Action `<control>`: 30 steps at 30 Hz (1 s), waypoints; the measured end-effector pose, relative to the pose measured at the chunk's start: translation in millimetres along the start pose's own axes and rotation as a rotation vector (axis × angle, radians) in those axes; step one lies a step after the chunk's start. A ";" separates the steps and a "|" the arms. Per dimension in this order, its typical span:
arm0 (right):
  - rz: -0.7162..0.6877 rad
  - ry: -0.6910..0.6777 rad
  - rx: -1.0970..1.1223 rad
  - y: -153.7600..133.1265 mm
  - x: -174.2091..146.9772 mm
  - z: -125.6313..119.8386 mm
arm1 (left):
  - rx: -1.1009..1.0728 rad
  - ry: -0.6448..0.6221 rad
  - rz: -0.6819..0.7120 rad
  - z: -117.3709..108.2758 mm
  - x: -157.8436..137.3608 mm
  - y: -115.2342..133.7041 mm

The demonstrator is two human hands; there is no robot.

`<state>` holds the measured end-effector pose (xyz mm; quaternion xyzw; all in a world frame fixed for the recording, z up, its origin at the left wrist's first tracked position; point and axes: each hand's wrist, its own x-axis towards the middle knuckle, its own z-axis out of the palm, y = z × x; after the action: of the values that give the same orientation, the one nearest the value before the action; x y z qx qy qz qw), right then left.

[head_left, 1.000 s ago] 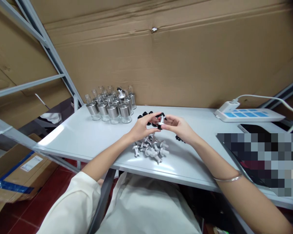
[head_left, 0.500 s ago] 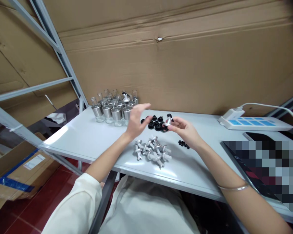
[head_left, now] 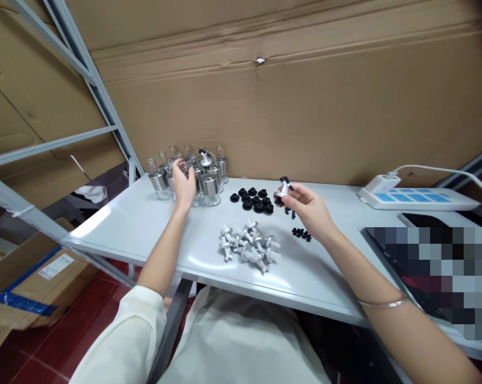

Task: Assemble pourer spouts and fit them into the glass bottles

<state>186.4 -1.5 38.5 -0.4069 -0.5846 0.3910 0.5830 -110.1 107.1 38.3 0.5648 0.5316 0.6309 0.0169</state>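
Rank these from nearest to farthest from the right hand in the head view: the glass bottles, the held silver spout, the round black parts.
1. Silver spout: in the right hand, at its fingertips.
2. Round black parts: on the table, just left of it.
3. Glass bottles: farther left, toward the back.

The left grip curves loosely on an outstretched arm, while the right grip pinches.

On your right, a white charger sits plugged into a power strip; left, a blue-taped cardboard box.
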 end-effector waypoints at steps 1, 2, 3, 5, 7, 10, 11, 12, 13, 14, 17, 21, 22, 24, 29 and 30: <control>0.005 0.006 0.005 -0.4 0.1 -0.3 | -0.012 -0.001 -0.010 -0.6 1.5 -1.6; 0.011 0.013 0.011 -0.8 0.2 -0.5 | -0.024 -0.004 -0.020 -1.3 2.9 -3.2; 0.016 0.019 0.016 -1.3 0.3 -0.5 | -0.032 -0.013 -0.027 -2.0 4.2 -4.7; 0.021 0.027 0.018 -2.2 0.1 -0.3 | -0.036 -0.037 -0.036 -2.9 5.3 -6.9; 0.022 0.034 0.018 -3.0 -0.2 0.4 | -0.028 -0.045 -0.033 -3.1 4.1 -6.8; 0.010 0.079 0.033 -3.6 -0.5 1.0 | 0.021 0.021 -0.009 -3.2 -1.0 -1.0; 0.002 0.103 0.038 -3.7 -0.4 0.9 | 0.044 0.052 0.002 -3.4 -2.9 2.3; -0.008 0.126 0.040 -3.8 -0.1 0.5 | 0.063 0.084 0.015 -3.7 -4.8 6.2; -0.018 0.147 0.037 -3.7 0.2 -0.1 | 0.072 0.116 0.032 -4.1 -6.6 10.6; -0.030 0.164 0.027 -3.7 0.7 -0.9 | 0.066 0.149 0.055 -4.6 -8.2 15.5; -0.072 0.202 -0.014 -3.5 1.9 -3.4 | -0.035 0.233 0.149 -5.8 -13.0 33.6; -0.111 0.244 0.010 -3.8 2.9 -3.7 | -0.268 0.240 0.291 -2.2 -23.5 67.9; -0.119 0.255 0.028 -3.9 3.1 -3.4 | -0.338 0.213 0.326 0.2 -27.3 78.3; -0.137 0.278 0.057 -3.8 3.7 -2.8 | -0.480 0.114 0.365 6.8 -36.6 100.5; -0.191 0.367 0.058 -2.3 7.0 -6.3 | -0.786 -0.248 0.345 26.6 -65.9 153.4; -0.202 0.393 0.057 -2.2 7.6 -7.5 | -0.848 -0.324 0.338 30.1 -72.3 161.7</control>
<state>194.0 4.7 43.4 -0.3981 -0.4863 0.2603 0.7330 31.6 11.5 93.5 0.6776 0.1189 0.6898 0.2254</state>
